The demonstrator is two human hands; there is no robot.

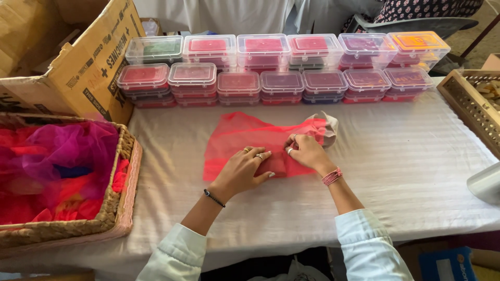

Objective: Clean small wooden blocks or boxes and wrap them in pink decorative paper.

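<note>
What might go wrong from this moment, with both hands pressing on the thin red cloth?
1. The red cloth looks very sheer; the rings on the left hand and right hand might snag it.
2. The cloth lies wrinkled on the white tablecloth, so a fold may come out uneven.
3. The stacked plastic boxes stand close behind; a wide pull on the cloth could perhaps push them.

A counter under a white ribbed cloth fills most of the frame; pale cloth hangs along the top centre; a grey chair shows at upper right, with bare tan floor beside it; a cardboard box stands at upper left; the light is soft and even, with faint shadows.
</note>
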